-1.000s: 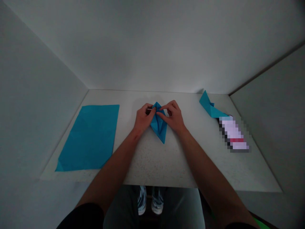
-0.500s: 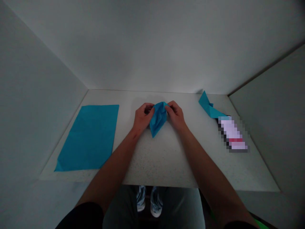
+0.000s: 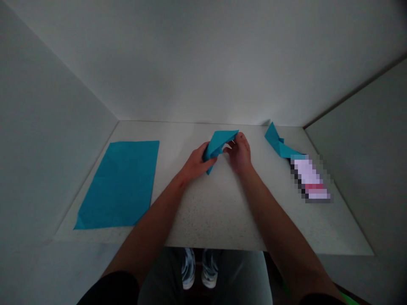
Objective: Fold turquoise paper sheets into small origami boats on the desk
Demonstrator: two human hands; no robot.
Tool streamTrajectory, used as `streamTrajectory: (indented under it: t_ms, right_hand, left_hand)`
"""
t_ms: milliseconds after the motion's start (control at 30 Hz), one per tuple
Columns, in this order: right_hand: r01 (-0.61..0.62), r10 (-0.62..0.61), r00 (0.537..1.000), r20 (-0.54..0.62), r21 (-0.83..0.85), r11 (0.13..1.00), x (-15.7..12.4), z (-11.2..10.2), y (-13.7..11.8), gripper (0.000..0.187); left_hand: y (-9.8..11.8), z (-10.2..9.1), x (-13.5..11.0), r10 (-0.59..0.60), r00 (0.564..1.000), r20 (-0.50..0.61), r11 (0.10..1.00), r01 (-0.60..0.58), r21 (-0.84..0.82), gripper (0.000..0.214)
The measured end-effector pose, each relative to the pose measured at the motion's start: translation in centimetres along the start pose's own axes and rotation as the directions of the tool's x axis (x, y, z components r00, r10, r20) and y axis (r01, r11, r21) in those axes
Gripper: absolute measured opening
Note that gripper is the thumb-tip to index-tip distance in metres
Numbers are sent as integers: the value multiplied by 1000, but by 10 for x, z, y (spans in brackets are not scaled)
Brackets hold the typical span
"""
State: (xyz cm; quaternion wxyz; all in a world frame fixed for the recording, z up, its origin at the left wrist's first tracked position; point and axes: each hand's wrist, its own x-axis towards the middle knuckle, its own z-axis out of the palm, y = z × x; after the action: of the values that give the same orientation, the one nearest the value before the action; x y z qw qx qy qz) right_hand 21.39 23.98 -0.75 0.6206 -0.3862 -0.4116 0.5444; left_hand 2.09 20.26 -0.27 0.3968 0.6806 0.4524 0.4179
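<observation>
Above the middle of the white table, a folded piece of blue paper (image 3: 220, 140) is held tilted, one corner pointing to the upper right and another down. My left hand (image 3: 199, 162) is closed around its lower left part, thumb across the front. At the upper right corner, my right hand (image 3: 240, 151) has its fingers bent, the index finger at the paper's tip and the others curled under it. Whether the right fingers pinch the corner or only touch it, I cannot tell.
A large flat blue sheet (image 3: 121, 184) lies at the left. At the right, a folded blue paper shape (image 3: 279, 146) rests against a pixelated, phone-like object (image 3: 310, 177). Walls enclose the white table (image 3: 216, 216) at the back and both sides.
The folded paper has turned, its one corner swinging out to the upper right. My left hand has shifted right and wrapped its lower part; my right hand has moved slightly right.
</observation>
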Motion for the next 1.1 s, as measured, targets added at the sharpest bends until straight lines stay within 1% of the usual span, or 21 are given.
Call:
streamTrajectory:
  t_ms: [67, 167, 233, 333, 400, 433, 500, 567, 600, 633, 667, 733, 800, 867, 933, 1000, 1100]
  right_hand:
    - [15, -15, 1000, -6, -49, 999, 1, -1, 2, 57]
    - [46, -48, 999, -13, -121, 992, 2, -2, 4, 54]
    - [61, -64, 998, -21, -149, 987, 2, -2, 6, 53]
    - [59, -62, 998, -12, -163, 985, 2, -1, 6, 55]
    - [42, -44, 999, -14, -139, 989, 1, 0, 6, 59]
    - [32, -35, 999, -21, -118, 992, 1, 1, 6, 61]
    - [17, -20, 999, -31, -80, 997, 1, 3, 5, 64]
    - [7, -8, 1000, -10, -69, 998, 0, 5, 4, 65]
    - [3, -3, 1000, 7, -74, 997, -1, 6, 3, 65]
    - [-1, 2, 1000, 24, -81, 997, -1, 7, 3, 65]
    - [-2, 5, 999, 35, -88, 996, -2, 8, 3, 65]
    - [1, 2, 999, 35, -91, 996, -2, 9, 3, 66]
    - [15, -13, 1000, 22, -90, 996, -1, 8, 4, 67]
    - [30, -30, 1000, 2, -98, 995, 0, 7, 5, 66]
    - [41, -44, 999, -20, -107, 993, 2, 6, 6, 67]
    - [50, -54, 998, -29, -110, 993, 3, 5, 7, 67]
    - [63, -65, 998, -15, -118, 991, 2, 4, 8, 67]
  left_hand:
    - [2, 3, -1, -2, 992, -123, 1000, 0, -20, 45]
    - [4, 4, 0, -24, 949, -316, 1000, 20, -16, 49]
    - [3, 1, 0, 4, 918, -396, 998, 21, 57, 44]
    - [2, -4, 2, 106, 882, -460, 979, -11, 204, 38]
    - [2, -6, 2, 164, 871, -464, 961, -35, 275, 40]
    - [2, -6, 2, 182, 873, -452, 954, -45, 296, 44]
    - [1, -5, 1, 198, 897, -396, 946, -70, 315, 62]
    - [0, -3, 1, 201, 928, -315, 941, -92, 327, 84]
    - [-1, -2, 0, 203, 937, -284, 937, -102, 335, 92]
    - [-1, -1, 0, 207, 942, -265, 933, -108, 344, 95]
    - [-1, -1, 0, 211, 942, -260, 930, -112, 351, 93]
    - [0, -1, -1, 215, 939, -269, 931, -114, 346, 75]
    - [1, -1, 0, 200, 940, -275, 946, -113, 304, 54]
    - [0, -3, 1, 160, 948, -276, 968, -95, 234, 43]
    - [-2, -3, 3, 98, 953, -285, 986, -55, 157, 42]
    - [-5, -4, 4, 49, 948, -314, 994, -17, 104, 45]
    - [-9, -4, 6, 61, 930, -362, 994, -24, 108, 56]
